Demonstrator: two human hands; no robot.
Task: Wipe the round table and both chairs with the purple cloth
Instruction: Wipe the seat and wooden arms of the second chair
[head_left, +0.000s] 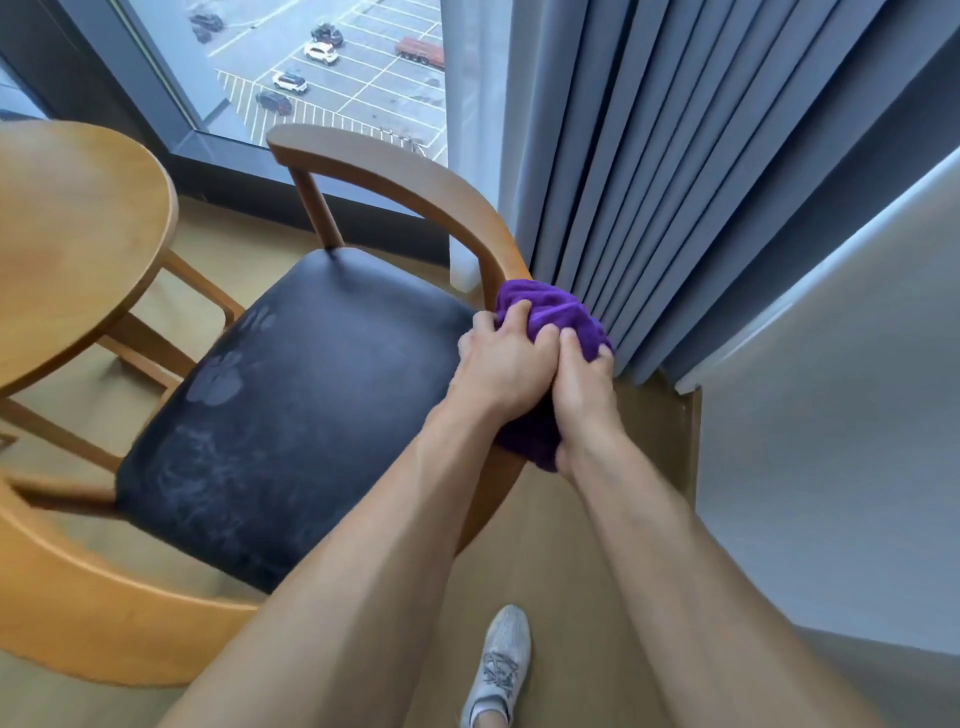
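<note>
A wooden chair with a curved backrest rail (395, 174) and a black padded seat (291, 410) stands in the middle of the view. The purple cloth (556, 312) is wrapped over the rail's right side. My left hand (501, 364) and my right hand (584, 384) both grip the cloth around the rail, side by side and touching. Dusty smears show on the seat. The round wooden table (78, 249) fills the left side. Another curved wooden rail (104, 618), perhaps the other chair, shows at the lower left.
Grey pleated curtains (675, 182) hang just right of the chair, touching the cloth. A large window (332, 78) lies behind it. A grey wall panel (841, 415) is at the right. My grey shoe (498, 670) stands on the wood floor below.
</note>
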